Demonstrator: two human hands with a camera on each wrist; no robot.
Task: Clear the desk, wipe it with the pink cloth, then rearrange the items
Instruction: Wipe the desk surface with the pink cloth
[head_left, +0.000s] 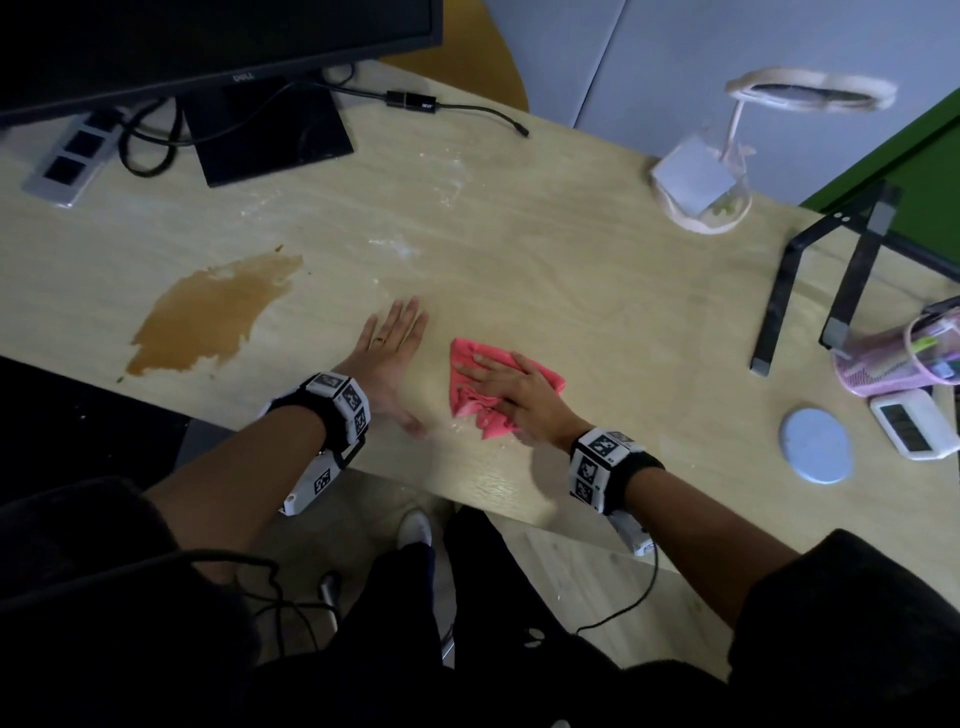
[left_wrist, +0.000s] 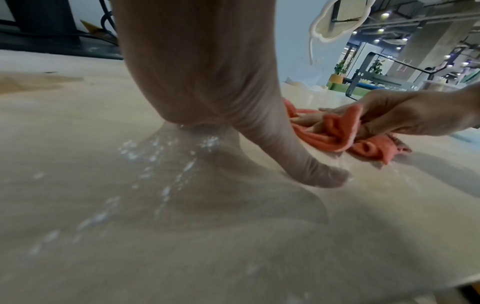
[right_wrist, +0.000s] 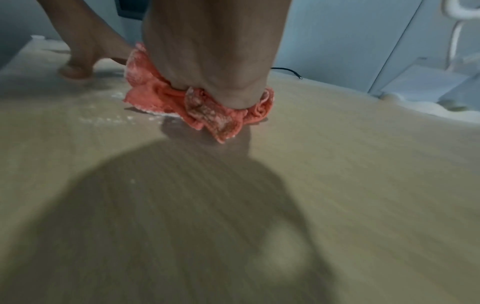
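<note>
I see a monitor (head_left: 208, 41) marked "DELL". My right hand (head_left: 511, 392) presses flat on the crumpled pink cloth (head_left: 488, 410), pointed corner away; left hand (head_left: 389, 348) flat, fingers spread, on the counter (head_left: 571, 270).

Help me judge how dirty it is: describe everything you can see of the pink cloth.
The pink cloth is a coral-pink, soft towel-like rag, crumpled into a rough triangle with bunched folds. It lies on the desk near the front edge, pressed down by the right hand, whose fingers lie spread over it. Whitish powder and some brownish marks soil its folds. The left hand rests beside it, apart.
</note>
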